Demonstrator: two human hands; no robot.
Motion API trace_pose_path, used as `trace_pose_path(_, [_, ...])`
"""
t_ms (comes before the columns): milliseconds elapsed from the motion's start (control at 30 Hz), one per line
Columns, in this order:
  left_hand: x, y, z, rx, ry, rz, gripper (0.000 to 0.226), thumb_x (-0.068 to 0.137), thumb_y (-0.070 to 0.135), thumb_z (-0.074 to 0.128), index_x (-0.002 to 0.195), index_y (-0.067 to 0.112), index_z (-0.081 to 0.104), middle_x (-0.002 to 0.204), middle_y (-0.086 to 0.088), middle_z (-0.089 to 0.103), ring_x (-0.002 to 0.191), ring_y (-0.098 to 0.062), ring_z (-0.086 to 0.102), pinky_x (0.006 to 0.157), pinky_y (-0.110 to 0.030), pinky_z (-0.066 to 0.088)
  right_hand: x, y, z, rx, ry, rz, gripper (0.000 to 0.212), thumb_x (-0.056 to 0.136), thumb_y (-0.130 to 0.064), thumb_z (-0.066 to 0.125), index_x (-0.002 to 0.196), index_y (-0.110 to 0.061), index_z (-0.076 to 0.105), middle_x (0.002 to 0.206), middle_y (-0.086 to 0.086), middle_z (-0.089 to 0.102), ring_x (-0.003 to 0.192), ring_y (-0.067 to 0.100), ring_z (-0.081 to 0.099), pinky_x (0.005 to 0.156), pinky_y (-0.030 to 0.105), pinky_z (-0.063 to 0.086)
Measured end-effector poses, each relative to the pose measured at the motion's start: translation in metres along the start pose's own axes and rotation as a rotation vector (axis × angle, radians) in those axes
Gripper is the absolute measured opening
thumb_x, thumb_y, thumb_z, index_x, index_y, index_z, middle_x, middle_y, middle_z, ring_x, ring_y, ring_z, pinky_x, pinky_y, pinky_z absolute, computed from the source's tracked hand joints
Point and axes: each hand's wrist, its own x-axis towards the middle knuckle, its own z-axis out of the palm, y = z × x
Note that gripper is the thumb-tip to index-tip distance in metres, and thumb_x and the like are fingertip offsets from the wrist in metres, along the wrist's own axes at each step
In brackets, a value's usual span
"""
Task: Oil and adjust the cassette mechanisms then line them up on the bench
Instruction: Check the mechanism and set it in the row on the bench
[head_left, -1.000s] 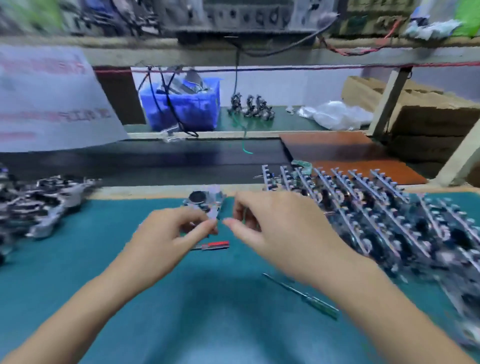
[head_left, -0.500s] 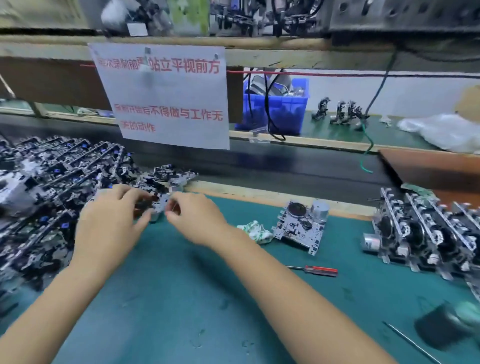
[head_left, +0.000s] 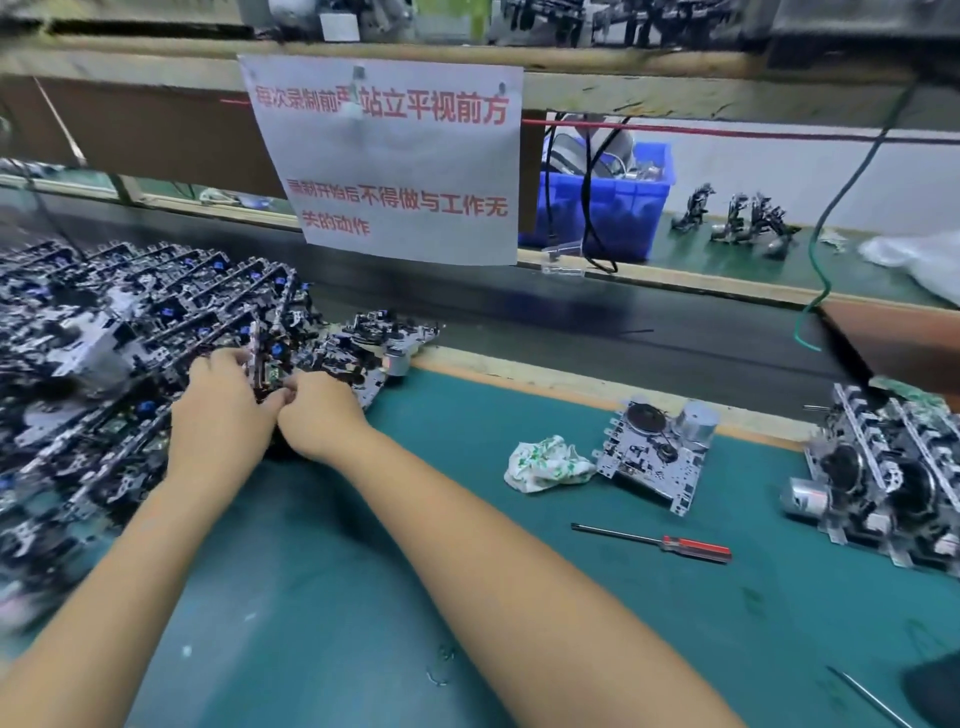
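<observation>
Both hands, left (head_left: 221, 410) and right (head_left: 317, 415), pinch one mechanism (head_left: 265, 366) at the left pile (head_left: 104, 338); we should lift it straight, avoiding snags.

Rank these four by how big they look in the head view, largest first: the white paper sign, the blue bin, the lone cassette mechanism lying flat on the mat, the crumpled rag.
1. White paper sign
2. Blue bin
3. Lone cassette mechanism, though it lies nearer the camera than the bin, so true sizes are unsure
4. Crumpled rag
</observation>
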Motion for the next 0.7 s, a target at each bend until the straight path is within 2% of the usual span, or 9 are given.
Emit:
trace_pose_path(133, [0.0,-0.001,-0.003,-0.102,-0.001,-0.006,0.053,0.084,0.021,0.071,0.127,-0.001,0.047,0.119,-0.024,0.054,0.11,-0.041,0.051,0.09,-0.049,0.039,-0.005,-0.002,0.0,0.128,0.055,0.044,0.036,0.094,-0.005,0.042,0.126,0.0,0.055,0.138,0.016,0.051,0.122,0.035,0.048,0.1,0.039,0.042])
trace_pose_path(233, [-0.007,0.005,-0.01,-0.039,0.028,0.04,0.053,0.083,0.024,0.071,0.125,-0.001,0.05,0.115,-0.022,0.056,0.107,-0.04,0.053,0.089,-0.048,0.039,-0.012,0.0,-0.003,0.228,0.082,0.075,0.037,0.092,-0.005,0.044,0.126,-0.004,0.058,0.131,0.016,0.057,0.121,0.032,0.051,0.102,0.038,0.042])
trace_pose_path(367, [-0.024,0.016,-0.032,-0.015,0.051,0.137,0.05,0.079,0.029,0.075,0.119,0.004,0.058,0.101,-0.01,0.06,0.095,-0.031,0.057,0.079,-0.04,0.041,-0.04,0.002,-0.014,0.403,0.103,0.101,0.037,0.087,-0.001,0.047,0.12,-0.006,0.063,0.121,0.013,0.064,0.113,0.031,0.058,0.099,0.043,0.046])
trace_pose_path(433, [-0.037,0.027,-0.041,-0.024,0.071,0.207,0.048,0.078,0.031,0.076,0.117,0.008,0.061,0.095,-0.003,0.06,0.083,-0.023,0.052,0.072,-0.035,0.036,-0.063,0.003,-0.028,0.482,0.1,0.079,0.034,0.086,0.0,0.048,0.115,-0.004,0.065,0.107,0.013,0.068,0.1,0.027,0.063,0.097,0.043,0.048])
trace_pose_path(500, [-0.053,0.042,-0.048,-0.047,0.07,0.272,0.047,0.077,0.033,0.076,0.117,0.012,0.063,0.094,0.0,0.059,0.079,-0.019,0.049,0.07,-0.033,0.034,-0.089,0.006,-0.047,0.578,0.094,0.055,0.032,0.087,0.003,0.047,0.113,-0.002,0.065,0.092,0.01,0.064,0.077,0.02,0.062,0.089,0.034,0.053])
trace_pose_path(533, [-0.06,0.05,-0.051,-0.063,0.061,0.307,0.047,0.077,0.033,0.076,0.118,0.013,0.063,0.095,0.0,0.06,0.078,-0.019,0.05,0.071,-0.032,0.034,-0.103,0.009,-0.058,0.622,0.094,0.048,0.032,0.088,0.003,0.047,0.115,-0.001,0.064,0.091,0.009,0.062,0.07,0.015,0.06,0.082,0.028,0.055])
trace_pose_path(600, [-0.077,0.068,-0.053,-0.124,0.015,0.398,0.045,0.077,0.033,0.075,0.118,0.016,0.064,0.097,-0.001,0.06,0.071,-0.018,0.052,0.071,-0.03,0.035,-0.132,0.018,-0.079,0.674,0.114,0.044,0.03,0.091,0.001,0.048,0.117,-0.002,0.062,0.094,0.008,0.062,0.07,0.014,0.06,0.074,0.018,0.053])
trace_pose_path(700, [-0.108,0.098,-0.048,-0.218,-0.087,0.537,0.048,0.078,0.038,0.069,0.122,0.022,0.061,0.098,0.009,0.055,0.057,-0.007,0.052,0.072,-0.029,0.038,-0.179,0.039,-0.108,0.741,0.186,0.059,0.025,0.092,0.0,0.048,0.109,-0.009,0.064,0.093,0.006,0.068,0.077,0.015,0.066,0.072,0.014,0.054])
